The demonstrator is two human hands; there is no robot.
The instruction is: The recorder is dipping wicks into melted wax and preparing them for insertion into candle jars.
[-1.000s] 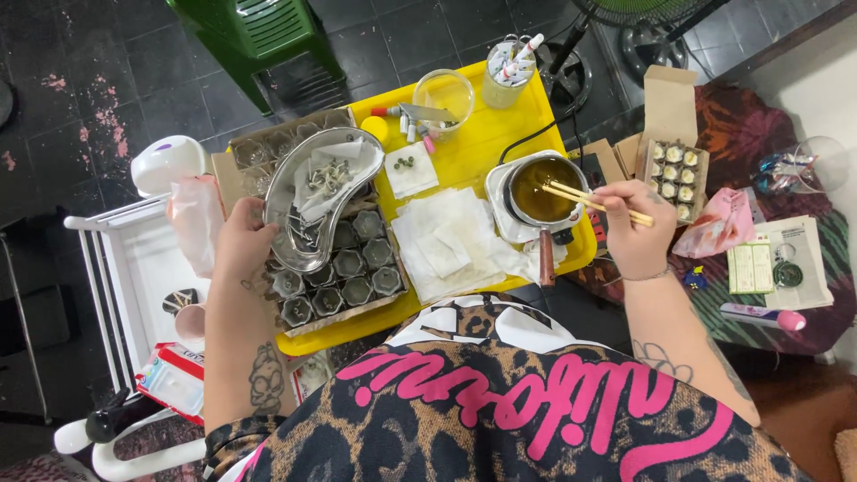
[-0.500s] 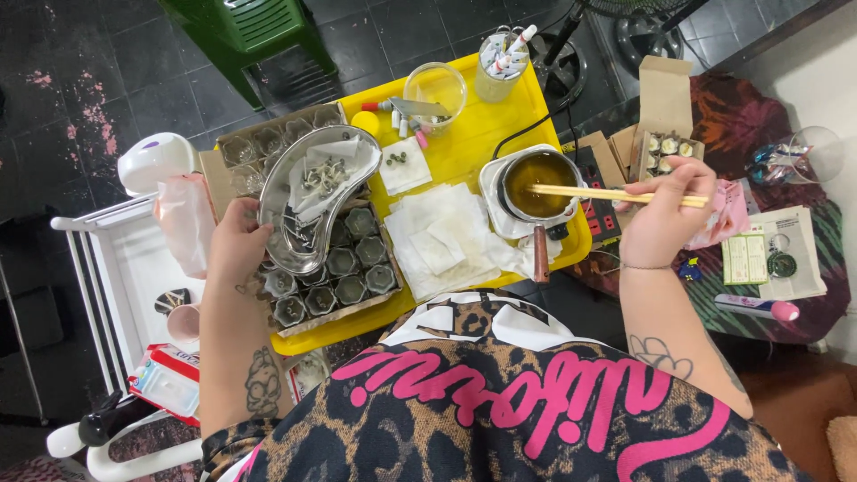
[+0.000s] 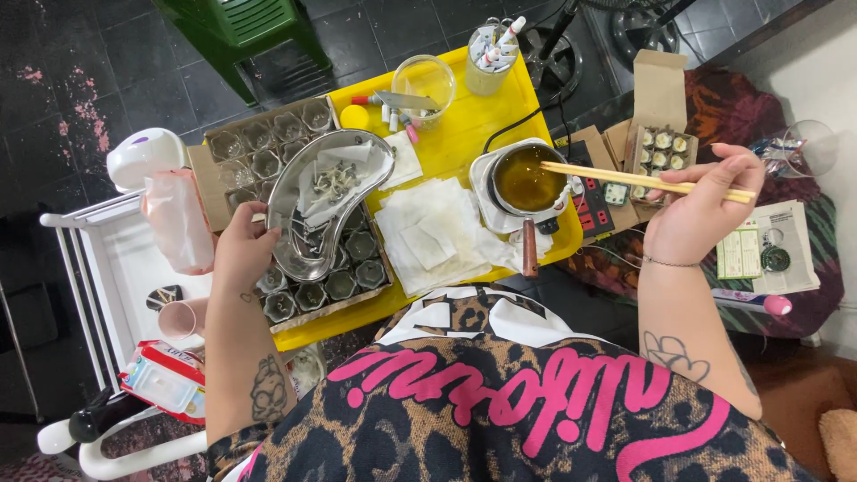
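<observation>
Left hand (image 3: 243, 248) clamped on kidney dish (image 3: 326, 201) rim; right hand (image 3: 701, 210) pinching chopsticks (image 3: 638, 180) over wax pot (image 3: 527, 178). Best: dish level, tips steady.

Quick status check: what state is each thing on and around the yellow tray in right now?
Left hand: gripping the kidney-shaped metal dish, tilted over the grid of small moulds.
Right hand: holding chopsticks, tips over the pot.
Small pot: filled with amber liquid.
Clear cup: upright, looks empty.
Cardboard box: open, flap up.

A green plastic chair (image 3: 245, 27) stands beyond the yellow tray (image 3: 464, 120).
</observation>
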